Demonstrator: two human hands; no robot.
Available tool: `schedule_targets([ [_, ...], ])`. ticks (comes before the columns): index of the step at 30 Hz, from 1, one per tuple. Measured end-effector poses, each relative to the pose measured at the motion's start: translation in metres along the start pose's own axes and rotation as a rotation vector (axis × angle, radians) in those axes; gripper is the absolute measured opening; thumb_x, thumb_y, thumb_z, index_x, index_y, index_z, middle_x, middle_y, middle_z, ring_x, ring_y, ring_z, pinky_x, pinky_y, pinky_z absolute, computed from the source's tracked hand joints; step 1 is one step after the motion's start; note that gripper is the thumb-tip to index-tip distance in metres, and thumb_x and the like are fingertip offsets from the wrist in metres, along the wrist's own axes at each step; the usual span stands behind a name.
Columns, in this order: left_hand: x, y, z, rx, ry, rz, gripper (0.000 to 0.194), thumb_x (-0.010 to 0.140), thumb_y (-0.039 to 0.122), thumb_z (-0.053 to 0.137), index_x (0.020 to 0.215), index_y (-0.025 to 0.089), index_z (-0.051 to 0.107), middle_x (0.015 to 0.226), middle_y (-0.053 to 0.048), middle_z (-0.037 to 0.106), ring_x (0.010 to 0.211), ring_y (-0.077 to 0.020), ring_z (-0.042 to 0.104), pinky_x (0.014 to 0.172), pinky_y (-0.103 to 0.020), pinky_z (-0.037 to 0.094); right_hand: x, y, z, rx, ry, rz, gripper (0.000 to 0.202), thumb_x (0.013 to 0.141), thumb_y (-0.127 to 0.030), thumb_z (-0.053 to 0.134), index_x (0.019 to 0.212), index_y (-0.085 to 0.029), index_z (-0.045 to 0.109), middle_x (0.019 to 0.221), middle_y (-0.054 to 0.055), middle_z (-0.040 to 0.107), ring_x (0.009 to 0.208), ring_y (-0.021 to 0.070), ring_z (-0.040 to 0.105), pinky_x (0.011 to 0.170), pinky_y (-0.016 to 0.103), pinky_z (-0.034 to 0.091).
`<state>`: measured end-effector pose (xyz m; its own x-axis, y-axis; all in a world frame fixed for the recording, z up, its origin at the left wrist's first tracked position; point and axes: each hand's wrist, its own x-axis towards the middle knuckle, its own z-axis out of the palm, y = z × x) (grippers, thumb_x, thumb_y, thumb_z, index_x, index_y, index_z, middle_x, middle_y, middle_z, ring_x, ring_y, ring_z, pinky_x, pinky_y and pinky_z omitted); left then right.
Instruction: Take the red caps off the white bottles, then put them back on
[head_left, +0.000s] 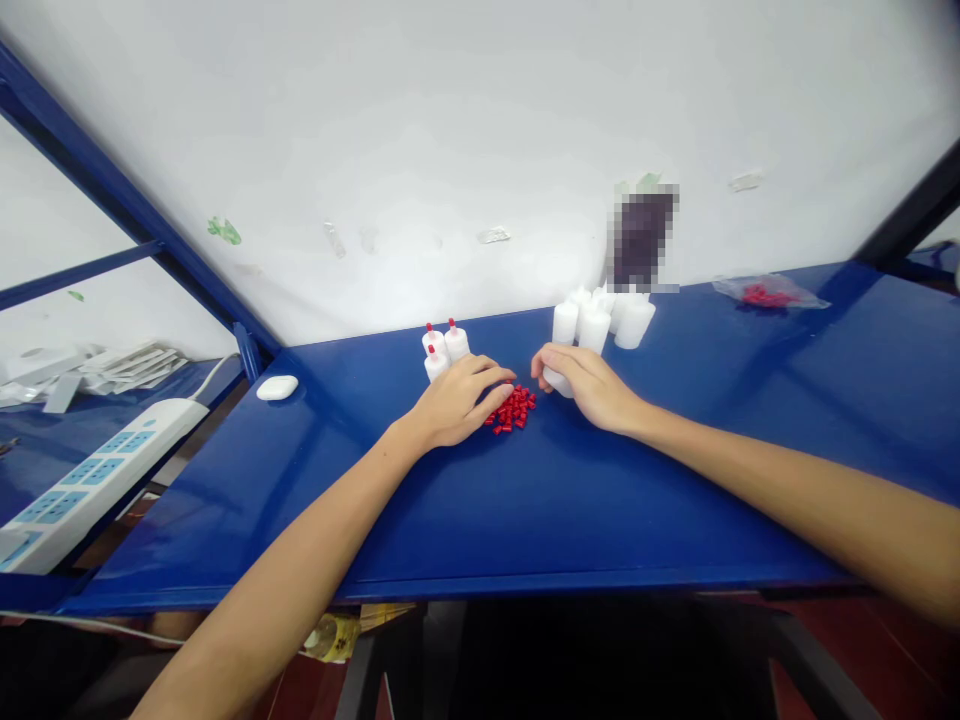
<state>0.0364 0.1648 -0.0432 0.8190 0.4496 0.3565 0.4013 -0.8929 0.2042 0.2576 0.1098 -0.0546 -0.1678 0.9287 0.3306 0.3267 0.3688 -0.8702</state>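
Power strip (105, 475): white with blue sockets, beyond the left edge of the blue table (525, 530).
Red caps (514, 412): the small pieces lie in a loose pile on the table, between the two hands.
Left hand (459, 400): palm down, fingers curved over the pile's left side; cannot tell whether its fingertips pinch a cap.
Right hand (589, 385): curled around a white bottle (559, 382), just right of the pile; the hand partly hides it.
White rounded object (277, 387): on the table, near its left edge.
Red-tipped bottles (455, 343): three, white, upright, just behind the left hand.
Other white bottles (594, 328): a cluster behind the right hand; their tops are hard to make out.
Clear bag (772, 293): lies flat at the back right, red pieces inside.
Wall (420, 130): white, behind the table, with scraps of tape.
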Motion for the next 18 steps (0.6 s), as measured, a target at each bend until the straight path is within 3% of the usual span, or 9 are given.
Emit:
schedule_targets([
  [6, -0.0004, -0.0035, 0.0034, 0.028, -0.072, 0.010, 0.042, 0.106, 0.037, 0.033, 0.125, 0.018, 0.065, 0.115, -0.011, 0.065, 0.103, -0.0224, 0.060, 0.098, -0.040, 0.047, -0.0013, -0.0025, 0.0005, -0.019, -0.006, -0.005, 0.034, 0.099, -0.036, 0.038, 0.080, -0.018, 0.060, 0.071, 0.000, 0.057, 0.071, 0.0165, 0.053, 0.071, 0.030, 0.039],
  [12, 0.0027, -0.0024, 0.0056, 0.081, -0.086, 0.045, 0.041, 0.106, 0.032, 0.033, 0.114, 0.015, 0.069, 0.114, -0.011, 0.067, 0.104, -0.0232, 0.062, 0.096, -0.040, 0.049, -0.0019, -0.0015, 0.0013, -0.026, 0.002, -0.022, 0.031, 0.099, -0.036, 0.039, 0.084, -0.019, 0.059, 0.072, 0.000, 0.057, 0.071, 0.0163, 0.054, 0.071, 0.030, 0.039],
  [15, 0.0024, -0.0032, 0.0062, 0.061, -0.060, 0.026, 0.040, 0.105, 0.031, 0.034, 0.114, 0.013, 0.069, 0.114, -0.013, 0.069, 0.106, -0.0244, 0.063, 0.097, -0.041, 0.050, -0.0017, 0.0003, 0.0015, -0.003, 0.013, -0.018, 0.029, 0.100, -0.037, 0.039, 0.090, -0.019, 0.059, 0.073, -0.001, 0.056, 0.070, 0.0161, 0.054, 0.071, 0.030, 0.039],
  [18, 0.0023, -0.0023, 0.0056, -0.009, 0.043, 0.004, 0.036, 0.104, 0.030, 0.040, 0.117, 0.012, 0.068, 0.116, -0.013, 0.069, 0.107, -0.0242, 0.064, 0.098, -0.041, 0.051, -0.0015, 0.0008, 0.0013, 0.020, 0.016, -0.013, 0.030, 0.099, -0.039, 0.039, 0.089, -0.019, 0.059, 0.072, -0.001, 0.055, 0.069, 0.0159, 0.053, 0.070, 0.029, 0.040],
])
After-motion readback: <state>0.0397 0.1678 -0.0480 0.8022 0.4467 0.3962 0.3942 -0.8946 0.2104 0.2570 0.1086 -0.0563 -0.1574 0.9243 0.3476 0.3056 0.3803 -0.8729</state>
